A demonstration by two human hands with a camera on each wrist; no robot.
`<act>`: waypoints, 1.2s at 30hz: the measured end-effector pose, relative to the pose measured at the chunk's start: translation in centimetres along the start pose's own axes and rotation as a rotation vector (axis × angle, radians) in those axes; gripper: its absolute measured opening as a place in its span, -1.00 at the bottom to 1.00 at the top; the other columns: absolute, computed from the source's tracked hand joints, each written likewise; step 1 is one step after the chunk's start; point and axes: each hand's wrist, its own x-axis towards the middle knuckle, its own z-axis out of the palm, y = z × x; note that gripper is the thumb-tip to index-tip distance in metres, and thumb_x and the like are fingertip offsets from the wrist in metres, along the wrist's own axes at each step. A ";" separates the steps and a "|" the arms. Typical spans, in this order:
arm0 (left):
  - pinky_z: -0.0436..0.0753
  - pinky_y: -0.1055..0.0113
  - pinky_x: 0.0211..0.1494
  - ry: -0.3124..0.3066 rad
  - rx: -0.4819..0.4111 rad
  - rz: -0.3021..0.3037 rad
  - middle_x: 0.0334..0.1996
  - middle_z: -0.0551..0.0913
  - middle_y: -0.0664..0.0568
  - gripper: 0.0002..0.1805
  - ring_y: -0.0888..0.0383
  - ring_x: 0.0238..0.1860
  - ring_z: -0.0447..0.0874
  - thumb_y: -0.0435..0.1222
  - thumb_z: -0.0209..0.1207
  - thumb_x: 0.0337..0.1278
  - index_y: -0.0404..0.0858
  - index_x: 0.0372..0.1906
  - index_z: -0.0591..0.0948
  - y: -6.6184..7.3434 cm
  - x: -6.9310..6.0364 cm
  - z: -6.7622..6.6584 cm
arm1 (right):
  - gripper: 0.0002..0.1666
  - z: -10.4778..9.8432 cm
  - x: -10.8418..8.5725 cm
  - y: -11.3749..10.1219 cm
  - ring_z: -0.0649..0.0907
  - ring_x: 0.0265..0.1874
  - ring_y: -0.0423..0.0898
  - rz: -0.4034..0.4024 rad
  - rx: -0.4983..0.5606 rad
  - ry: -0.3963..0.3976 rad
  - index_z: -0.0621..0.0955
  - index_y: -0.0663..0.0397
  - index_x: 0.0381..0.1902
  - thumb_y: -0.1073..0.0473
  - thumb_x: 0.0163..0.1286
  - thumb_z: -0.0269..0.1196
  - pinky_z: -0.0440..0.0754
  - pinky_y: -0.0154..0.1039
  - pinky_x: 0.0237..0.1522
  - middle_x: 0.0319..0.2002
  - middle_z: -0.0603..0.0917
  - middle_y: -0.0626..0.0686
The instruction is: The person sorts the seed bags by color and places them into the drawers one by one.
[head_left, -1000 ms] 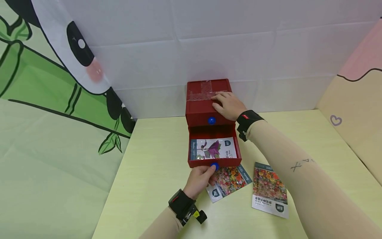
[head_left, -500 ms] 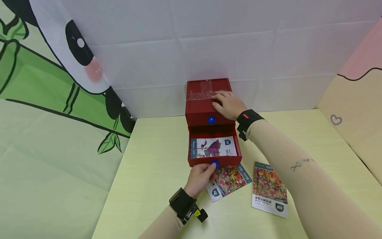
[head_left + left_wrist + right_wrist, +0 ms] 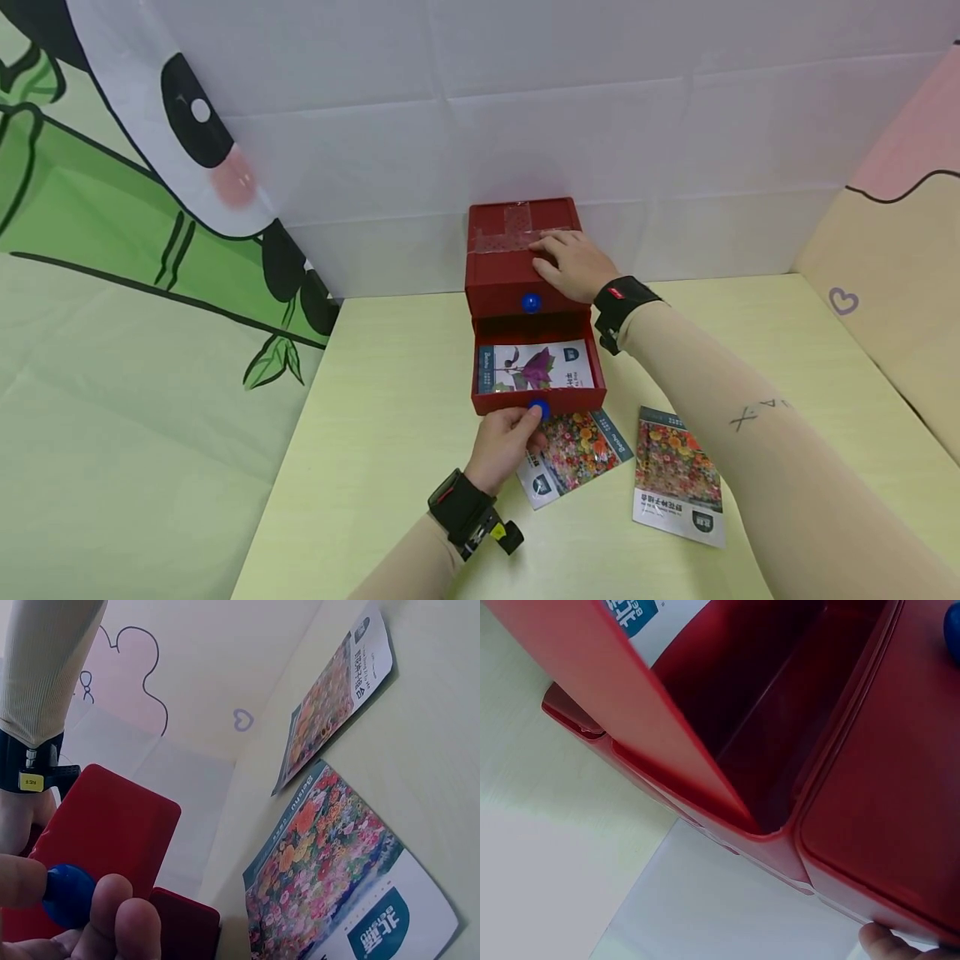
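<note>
A red drawer box [image 3: 498, 271] stands against the back wall, clear tape across its top. Its lower drawer [image 3: 502, 402] is pulled out and holds a seed packet [image 3: 536, 367] with a purple flower picture. With thumb and fingers my left hand [image 3: 501, 446] pinches the blue knob [image 3: 69, 896] on that drawer's front. My right hand [image 3: 577, 265] rests on the top of the box at its right side. In the right wrist view, a fingertip [image 3: 881, 941] shows at the box's edge. The upper drawer, with its blue knob [image 3: 531, 303], is closed.
A flower-print seed packet [image 3: 577, 454] lies on the pale table [image 3: 360, 433] beside my left hand, partly under the drawer front in the head view. Another packet [image 3: 678, 475] lies to the right, near my right forearm. A printed cloth wall [image 3: 375, 150] stands behind the box.
The lower drawer has slid slightly back toward the box, with my left hand moving along on its knob. My right hand has stayed on the box.
</note>
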 end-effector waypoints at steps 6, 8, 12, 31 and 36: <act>0.62 -0.11 -0.14 0.005 -0.016 -0.006 -0.50 0.66 -0.22 -0.56 -0.23 -0.37 0.62 -0.06 0.03 0.41 -0.39 -0.25 0.67 0.1 0.3 0.0 | -0.48 0.2 0.1 0.3 0.19 0.40 0.10 -0.007 -0.004 0.015 0.44 -0.07 0.33 -0.08 0.49 -0.02 0.08 0.04 0.42 0.40 0.30 0.08; 0.62 -0.11 -0.13 0.003 -0.019 -0.003 -0.51 0.65 -0.16 -0.54 -0.19 -0.39 0.63 -0.07 0.03 0.41 -0.42 -0.24 0.66 0.0 0.3 -0.1 | -0.48 0.3 -0.1 0.1 0.20 0.40 0.10 -0.005 -0.002 0.016 0.44 -0.07 0.33 -0.08 0.50 -0.02 0.08 0.04 0.42 0.40 0.30 0.08; 0.63 -0.11 -0.12 -0.002 -0.037 -0.003 -0.52 0.65 -0.12 -0.51 -0.17 -0.41 0.64 -0.07 0.03 0.41 -0.49 -0.19 0.64 -0.2 0.4 -0.3 | -0.48 0.4 -0.5 -0.3 0.20 0.40 0.10 0.002 0.001 0.018 0.44 -0.06 0.33 -0.07 0.50 -0.02 0.09 0.04 0.42 0.40 0.30 0.09; 0.67 -0.02 -0.16 0.038 -0.007 -0.014 -0.51 0.65 -0.12 -0.55 -0.14 -0.42 0.66 -0.05 0.02 0.41 -0.39 -0.26 0.64 0.6 1.9 -0.7 | -0.48 0.4 -1.0 -1.1 0.19 0.40 0.10 0.035 0.007 0.028 0.44 -0.08 0.33 -0.08 0.49 -0.01 0.11 0.06 0.40 0.40 0.29 0.08; 0.67 -0.01 -0.16 0.036 -0.004 -0.018 -0.47 0.66 -0.20 -0.55 -0.11 -0.41 0.66 -0.06 0.02 0.41 -0.41 -0.23 0.64 0.8 2.1 -0.6 | -0.48 0.4 -1.0 -1.2 0.19 0.40 0.11 0.032 0.006 0.029 0.44 -0.08 0.33 -0.08 0.49 -0.01 0.11 0.06 0.40 0.39 0.31 0.09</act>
